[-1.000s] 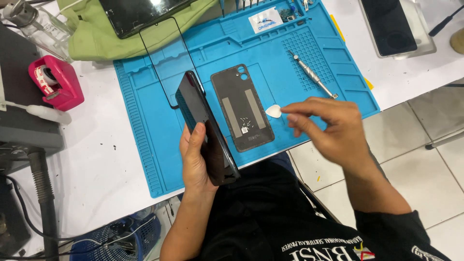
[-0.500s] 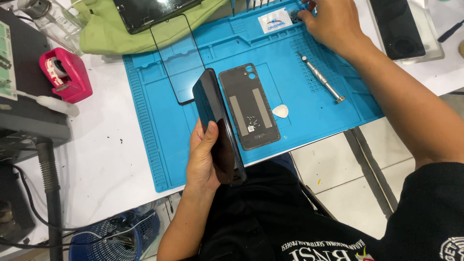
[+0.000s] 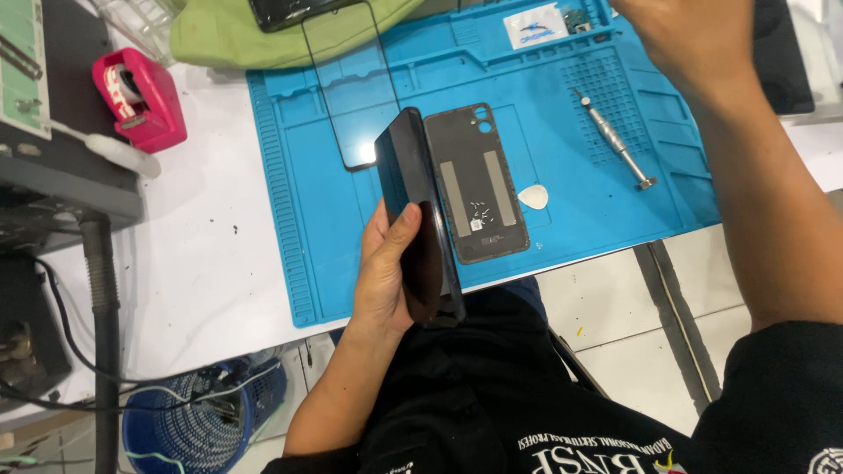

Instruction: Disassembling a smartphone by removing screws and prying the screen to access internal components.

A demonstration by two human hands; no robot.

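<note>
My left hand (image 3: 391, 268) grips a black phone (image 3: 420, 219) by its lower edge and holds it on its side over the front of the blue work mat (image 3: 299, 219). Just right of it a dark back cover (image 3: 479, 180) lies flat on the mat with several tiny screws (image 3: 479, 211) on it. A white triangular pick (image 3: 533, 197) rests beside the cover, and a metal screwdriver (image 3: 615, 140) lies further right. My right hand (image 3: 689, 39) is raised over the mat's far right corner; its fingers run out of the frame.
A thin black screen frame (image 3: 351, 88) lies on the mat's far left, partly under a green cloth (image 3: 290, 35). A white sachet (image 3: 536, 26) sits at the mat's back. A pink tape dispenser (image 3: 140, 96) stands left; a blue bin (image 3: 202, 421) is below the table.
My right hand set the white pick down beside the back cover and went up to the mat's far right corner. The left hand keeps hold of the phone.
</note>
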